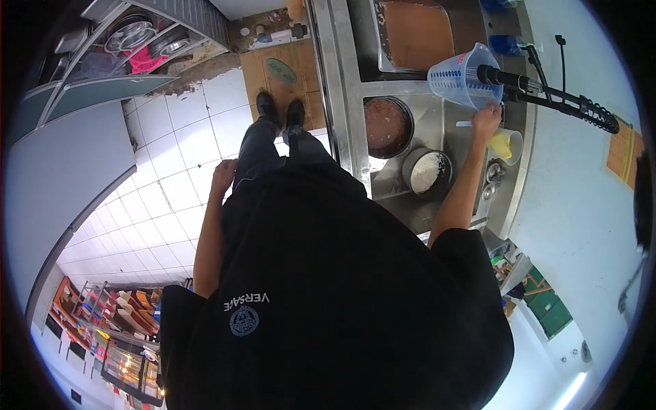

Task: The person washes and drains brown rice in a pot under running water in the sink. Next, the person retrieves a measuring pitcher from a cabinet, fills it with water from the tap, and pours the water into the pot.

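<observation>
My right hand (486,123) is closed at the side of a clear plastic measuring jug (447,79) with blue markings, above the sink's right edge. The black end of a spring-hose tap (493,76) reaches over the jug's opening. A short white handle-like piece (464,124) sticks out beside my fingers; what it belongs to is hidden. Close to this hand is a translucent cup (511,146) with something yellow in it. My left hand (224,175) hangs beside my left thigh, fingers curled, with nothing visible in it.
In the sink (437,123) are a round pot (387,126) of brownish liquid and a smaller pot (426,172) with white contents. A rectangular basin (417,34) of brown liquid stands farther off. A dish rack (147,41) is at the far left; cardboard (301,61) lies underfoot.
</observation>
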The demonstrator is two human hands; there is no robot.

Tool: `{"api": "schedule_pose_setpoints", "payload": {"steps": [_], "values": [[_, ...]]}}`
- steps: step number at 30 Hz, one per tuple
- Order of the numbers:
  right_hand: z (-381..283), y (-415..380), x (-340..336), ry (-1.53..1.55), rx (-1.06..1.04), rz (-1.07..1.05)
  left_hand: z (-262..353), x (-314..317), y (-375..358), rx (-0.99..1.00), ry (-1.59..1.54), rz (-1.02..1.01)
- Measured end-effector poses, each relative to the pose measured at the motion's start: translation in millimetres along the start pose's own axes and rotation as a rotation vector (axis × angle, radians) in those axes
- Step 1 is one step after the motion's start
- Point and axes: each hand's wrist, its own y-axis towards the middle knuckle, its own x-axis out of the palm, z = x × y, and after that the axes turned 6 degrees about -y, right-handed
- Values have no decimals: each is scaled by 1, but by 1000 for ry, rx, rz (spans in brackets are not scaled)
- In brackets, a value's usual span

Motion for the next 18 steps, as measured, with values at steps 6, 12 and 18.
{"api": "schedule_pose_setpoints", "payload": {"steps": [6,12,18], "values": [[-7,2,-4,-14,166,-97,-2,-1,1,46,61,-1],[-19,-5,-10,80,52,-57,-1,-1,-3,56,13,10],[-11,-1,-5,89,87,-81,0,-3,-3,40,68,-13]]}}
